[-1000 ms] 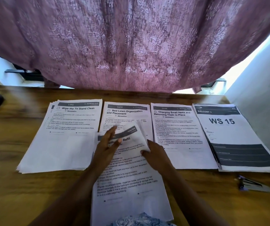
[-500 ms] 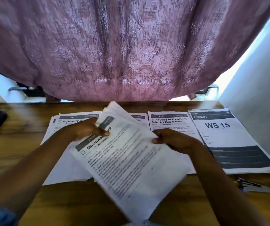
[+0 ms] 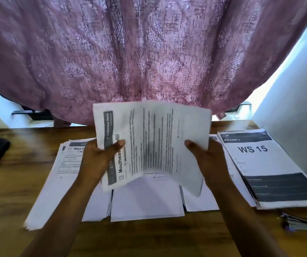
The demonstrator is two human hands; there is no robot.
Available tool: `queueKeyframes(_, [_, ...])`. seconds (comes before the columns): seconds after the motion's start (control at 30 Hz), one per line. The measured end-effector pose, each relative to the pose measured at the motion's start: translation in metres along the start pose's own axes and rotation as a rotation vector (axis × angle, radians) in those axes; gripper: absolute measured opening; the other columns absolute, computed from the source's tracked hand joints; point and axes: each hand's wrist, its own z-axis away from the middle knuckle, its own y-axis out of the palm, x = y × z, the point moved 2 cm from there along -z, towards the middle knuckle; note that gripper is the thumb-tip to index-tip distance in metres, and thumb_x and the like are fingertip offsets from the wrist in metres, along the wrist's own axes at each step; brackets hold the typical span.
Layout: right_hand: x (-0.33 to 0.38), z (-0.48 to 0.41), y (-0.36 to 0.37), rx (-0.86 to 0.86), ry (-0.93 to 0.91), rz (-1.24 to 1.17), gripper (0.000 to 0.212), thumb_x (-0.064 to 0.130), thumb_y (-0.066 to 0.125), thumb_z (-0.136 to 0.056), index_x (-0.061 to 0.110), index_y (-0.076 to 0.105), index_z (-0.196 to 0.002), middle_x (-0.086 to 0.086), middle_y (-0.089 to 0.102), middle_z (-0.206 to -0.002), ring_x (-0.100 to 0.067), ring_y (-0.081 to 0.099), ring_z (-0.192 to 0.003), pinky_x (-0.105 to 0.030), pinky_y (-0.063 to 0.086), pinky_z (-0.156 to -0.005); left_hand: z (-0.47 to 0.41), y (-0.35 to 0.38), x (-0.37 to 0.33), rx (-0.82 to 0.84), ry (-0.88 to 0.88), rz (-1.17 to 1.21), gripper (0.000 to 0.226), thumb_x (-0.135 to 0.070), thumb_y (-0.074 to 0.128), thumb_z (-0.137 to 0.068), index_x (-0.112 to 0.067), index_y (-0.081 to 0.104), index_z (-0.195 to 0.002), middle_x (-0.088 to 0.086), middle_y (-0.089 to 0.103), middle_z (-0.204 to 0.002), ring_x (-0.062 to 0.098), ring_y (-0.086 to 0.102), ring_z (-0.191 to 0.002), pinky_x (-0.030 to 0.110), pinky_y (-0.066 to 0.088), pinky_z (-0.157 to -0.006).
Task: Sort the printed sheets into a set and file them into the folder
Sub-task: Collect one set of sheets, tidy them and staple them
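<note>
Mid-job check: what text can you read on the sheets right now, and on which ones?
"WS 15": right stack.
"BALCONY 3": right stack, header.
"1252", "Wipe t" (cut off): left stack.
"Mouthwas" ... "fill": held sheets, turned sideways, left hand covering the middle.
Body text everywhere: too blurred to read.

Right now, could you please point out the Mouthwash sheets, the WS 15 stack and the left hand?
Mouthwash sheets [image 3: 152,145]: head view, middle of the printed text.
WS 15 stack [image 3: 267,164]: head view, white area under the title.
left hand [image 3: 98,160]: head view, back of the hand.
</note>
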Motion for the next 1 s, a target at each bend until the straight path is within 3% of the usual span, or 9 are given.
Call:
queueKeyframes(0.13, [0.009, 0.007, 0.013, -0.115, -0.256, -0.006, 0.017, 0.03, 0.066, -0.079, 0.032, 0.059, -0.094, 0.018, 0.065, -0.085, 0.008, 0.065, -0.076, -0.014, 0.053, -0.059, 0.033, 0.021, -0.014, -0.219, 0.279, -0.084, 0.018, -0.037, 0.067, -0.086, -0.02, 0.064, -0.088, -0.017, 0.07, -0.074, 0.002, 0.067, -0.067, 0.024, 0.055, -0.053])
queueKeyframes(0.2, [-0.03, 0.015, 0.027, -0.12, -0.196, 0.033, 0.023, 0.041, 0.069, -0.079, 0.032, 0.057, -0.096, 0.017, 0.063, -0.083, 0.009, 0.065, -0.074, -0.021, 0.057, -0.058, 0.044, 0.033, 0.022, -0.199, 0.241, -0.195, 0.038, -0.055, 0.059, -0.086, -0.018, 0.062, -0.09, -0.004, 0.067, -0.075, 0.009, 0.063, -0.068, 0.037, 0.056, -0.058])
queueKeyframes(0.27, [-0.065, 0.023, 0.039, -0.103, -0.117, 0.091, 0.027, 0.034, 0.072, -0.08, 0.025, 0.057, -0.101, 0.011, 0.065, -0.088, 0.003, 0.065, -0.083, -0.036, 0.061, -0.066, 0.051, 0.041, 0.051, -0.188, 0.113, -0.202, 0.058, -0.065, 0.055, -0.081, -0.015, 0.062, -0.108, 0.005, 0.07, -0.095, 0.019, 0.067, -0.089, 0.048, 0.058, -0.074])
queueKeyframes(0.33, [-0.069, 0.025, 0.043, -0.092, -0.126, 0.099, 0.032, 0.025, 0.071, -0.08, 0.019, 0.056, -0.109, 0.003, 0.065, -0.098, -0.012, 0.065, -0.095, -0.023, 0.058, -0.072, 0.054, 0.044, 0.058, -0.205, 0.045, -0.115, 0.072, -0.071, 0.054, -0.079, -0.008, 0.062, -0.113, 0.007, 0.07, -0.1, 0.025, 0.068, -0.094, 0.048, 0.058, -0.079])
queueKeyframes(0.47, [-0.059, 0.011, 0.039, -0.136, -0.15, 0.11, 0.044, 0.037, 0.068, -0.076, 0.008, 0.062, -0.109, 0.008, 0.065, -0.09, 0.001, 0.067, -0.079, -0.007, 0.051, -0.061, 0.047, 0.043, 0.043, -0.278, 0.057, -0.099, 0.029, -0.036, 0.065, -0.084, -0.024, 0.057, -0.109, -0.014, 0.065, -0.093, 0.0, 0.067, -0.084, 0.011, 0.053, -0.065])
queueKeyframes(0.6, [-0.082, 0.011, 0.041, -0.072, -0.013, 0.187, 0.031, 0.022, 0.073, -0.081, 0.014, 0.062, -0.109, -0.001, 0.067, -0.096, -0.021, 0.068, -0.09, -0.025, 0.058, -0.067, 0.044, 0.038, 0.074, -0.193, -0.072, -0.121, 0.061, -0.063, 0.06, -0.081, -0.015, 0.06, -0.117, 0.001, 0.069, -0.104, 0.024, 0.067, -0.096, 0.046, 0.059, -0.077])
queueKeyframes(0.7, [-0.073, 0.0, 0.033, -0.098, -0.006, 0.17, 0.018, 0.007, 0.071, -0.082, 0.013, 0.064, -0.098, -0.004, 0.068, -0.091, -0.018, 0.067, -0.081, -0.012, 0.053, -0.06, 0.032, 0.032, 0.069, -0.184, -0.094, -0.082, 0.023, -0.03, 0.067, -0.086, -0.023, 0.061, -0.107, -0.013, 0.067, -0.095, 0.014, 0.068, -0.086, 0.026, 0.058, -0.063])
queueKeyframes(0.77, [-0.06, -0.011, 0.022, -0.104, 0.063, 0.125, 0.015, 0.008, 0.072, -0.082, 0.011, 0.066, -0.095, -0.007, 0.068, -0.09, -0.019, 0.065, -0.077, -0.019, 0.052, -0.06, 0.023, 0.024, 0.061, -0.154, -0.103, -0.054, 0.018, -0.014, 0.069, -0.085, -0.025, 0.062, -0.097, -0.018, 0.067, -0.088, 0.009, 0.07, -0.073, 0.017, 0.055, -0.054])
queueKeyframes(1.0, [-0.057, -0.026, -0.016, 0.177, 0.424, 0.106, 0.025, -0.001, 0.072, -0.075, 0.012, 0.068, -0.097, -0.011, 0.072, -0.097, -0.028, 0.068, -0.089, -0.044, 0.053, -0.087, 0.035, 0.0, 0.073, 0.13, -0.511, 0.224, 0.026, -0.001, 0.071, -0.081, -0.014, 0.069, -0.103, 0.006, 0.075, -0.096, 0.026, 0.073, -0.084, 0.037, 0.06, -0.068])
